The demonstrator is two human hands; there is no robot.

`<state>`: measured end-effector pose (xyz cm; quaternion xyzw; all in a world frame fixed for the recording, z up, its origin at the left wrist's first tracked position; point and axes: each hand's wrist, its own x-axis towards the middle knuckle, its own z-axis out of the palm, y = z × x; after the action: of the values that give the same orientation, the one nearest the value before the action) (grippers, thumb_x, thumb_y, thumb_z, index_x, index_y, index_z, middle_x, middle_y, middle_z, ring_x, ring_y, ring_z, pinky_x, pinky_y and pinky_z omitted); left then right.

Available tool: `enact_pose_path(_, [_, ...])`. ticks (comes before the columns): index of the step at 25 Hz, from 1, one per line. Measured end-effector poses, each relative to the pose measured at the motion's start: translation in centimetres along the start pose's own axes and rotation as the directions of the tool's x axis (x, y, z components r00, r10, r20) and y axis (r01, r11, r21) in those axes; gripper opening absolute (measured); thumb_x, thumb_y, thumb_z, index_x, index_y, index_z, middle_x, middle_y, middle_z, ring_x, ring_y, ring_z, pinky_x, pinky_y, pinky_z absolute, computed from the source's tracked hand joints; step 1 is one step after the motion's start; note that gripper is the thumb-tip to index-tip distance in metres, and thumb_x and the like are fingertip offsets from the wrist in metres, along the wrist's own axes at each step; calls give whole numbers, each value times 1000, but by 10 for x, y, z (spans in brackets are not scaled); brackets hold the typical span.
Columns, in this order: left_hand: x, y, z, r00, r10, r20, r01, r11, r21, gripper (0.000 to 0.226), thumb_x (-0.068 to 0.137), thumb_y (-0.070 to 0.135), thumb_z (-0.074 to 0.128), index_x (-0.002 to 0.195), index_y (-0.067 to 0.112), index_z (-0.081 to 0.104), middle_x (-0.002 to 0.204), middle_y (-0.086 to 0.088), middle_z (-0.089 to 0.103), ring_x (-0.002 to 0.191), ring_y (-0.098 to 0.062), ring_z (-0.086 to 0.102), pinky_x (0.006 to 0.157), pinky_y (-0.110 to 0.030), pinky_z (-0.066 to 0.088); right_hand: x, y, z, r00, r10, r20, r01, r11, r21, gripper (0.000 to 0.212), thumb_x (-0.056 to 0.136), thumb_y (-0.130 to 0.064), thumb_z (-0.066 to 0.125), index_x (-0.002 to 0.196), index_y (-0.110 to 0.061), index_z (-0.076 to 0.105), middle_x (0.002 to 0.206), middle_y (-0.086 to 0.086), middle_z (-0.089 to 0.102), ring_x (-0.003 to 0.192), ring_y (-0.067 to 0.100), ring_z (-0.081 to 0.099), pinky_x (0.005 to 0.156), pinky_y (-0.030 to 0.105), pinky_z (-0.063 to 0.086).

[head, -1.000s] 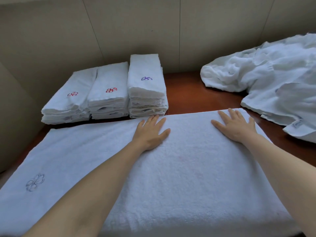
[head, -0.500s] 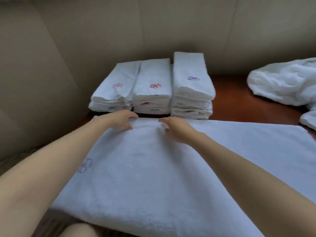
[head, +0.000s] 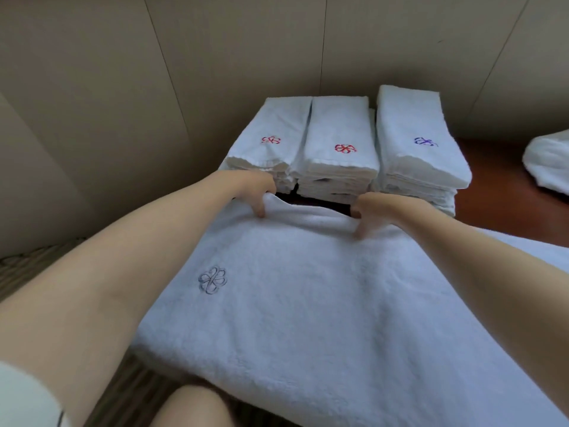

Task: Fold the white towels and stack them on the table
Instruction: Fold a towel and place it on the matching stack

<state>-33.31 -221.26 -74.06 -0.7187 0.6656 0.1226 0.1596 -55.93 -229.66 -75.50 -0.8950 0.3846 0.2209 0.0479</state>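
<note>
both hands [head: 311,204] now curl — pinching the plush terry towel's [head: 308,303] lifted far edge.

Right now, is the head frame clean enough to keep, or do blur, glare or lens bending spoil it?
Head view: soft even light, no glare; wall panel seams bow from the wide-angle lens; near forearms loom large; left hand and right hand slightly soft, towel and stack emblems readable.

Three stacks of folded towels [head: 341,155], one spread towel [head: 308,303], two hands [head: 255,192].
</note>
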Motion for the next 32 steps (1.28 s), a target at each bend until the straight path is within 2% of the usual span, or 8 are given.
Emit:
enact_pose_path(2, [-6, 2, 3, 994, -36, -99, 42, 997, 60, 24, 81, 27, 71, 76, 15, 51, 78, 1, 50, 75, -20, 48, 63, -29, 37, -8, 13, 7, 989, 66, -135, -65, 998, 11, 41, 76, -30, 70, 113, -15, 61, 112, 8, 61, 101, 28, 58, 75, 30, 47])
enact_pose_path(7, [-19, -4, 12, 930, 46, -365, 133, 883, 450, 4, 90, 16, 54, 88, 19, 53, 97, 0, 63, 95, -22, 52, 81, -31, 29, -27, 23, 29, 866, 185, -465, -147, 982, 116, 17, 82, -15, 57, 98, -16, 51, 108, 9, 57, 100, 31, 57, 67, 32, 37])
enact_pose_path(11, [-56, -13, 22, 880, 139, -454, 181, 786, 591, 13, 82, 7, 55, 88, 18, 60, 81, 2, 65, 76, -21, 57, 70, -30, 28, -55, 18, 51, 599, -20, -800, -8, 999, -32, 20, 73, -1, 67, 84, -4, 51, 77, 13, 53, 63, 32, 53, 41, 30, 37])
enact_pose_path(15, [-109, 4, 46, 925, -133, -357, 319, 782, 535, 2, 91, 17, 50, 93, 18, 50, 71, 8, 51, 58, -17, 48, 53, -25, 22, -92, 4, 72, 494, -144, -857, 30, 988, -149, 28, 59, 5, 74, 79, -2, 56, 67, 11, 49, 46, 30, 48, 39, 19, 20])
enact_pose_path(20, [-150, 23, 78, 920, -375, -118, 366, 706, 606, 30, 86, -4, 50, 68, 18, 41, 64, 7, 34, 61, -11, 41, 51, -23, 22, -128, -11, 104, 564, -253, -786, 143, 968, -208, 41, 51, 0, 80, 85, -4, 58, 73, 11, 50, 46, 30, 48, 37, 19, 20])
enact_pose_path(25, [-155, 50, 61, 817, -574, 61, 425, 670, 608, 26, 92, 14, 44, 114, 19, 55, 113, 0, 56, 110, -23, 51, 94, -37, 37, -152, 15, 126, 600, -254, -758, 155, 967, -201, 49, 57, -3, 77, 102, -11, 57, 86, 9, 56, 54, 28, 52, 36, 20, 23])
enact_pose_path(29, [-123, 125, 43, 975, -217, -51, 210, 820, 533, 45, 93, 20, 47, 137, 16, 38, 132, -10, 46, 118, -28, 47, 90, -38, 34, -169, 76, 132, 674, -73, -735, -38, 990, -132, 44, 54, -8, 80, 95, -7, 65, 95, 11, 60, 71, 31, 57, 41, 24, 31])
enact_pose_path(32, [-94, 204, 43, 971, 142, -195, -44, 899, 436, 50, 93, 11, 45, 140, 16, 30, 131, -10, 43, 118, -27, 48, 80, -35, 37, -185, 134, 148, 747, 195, -636, -289, 956, -47, 22, 77, -13, 65, 99, -13, 64, 108, 2, 60, 98, 26, 53, 64, 33, 42])
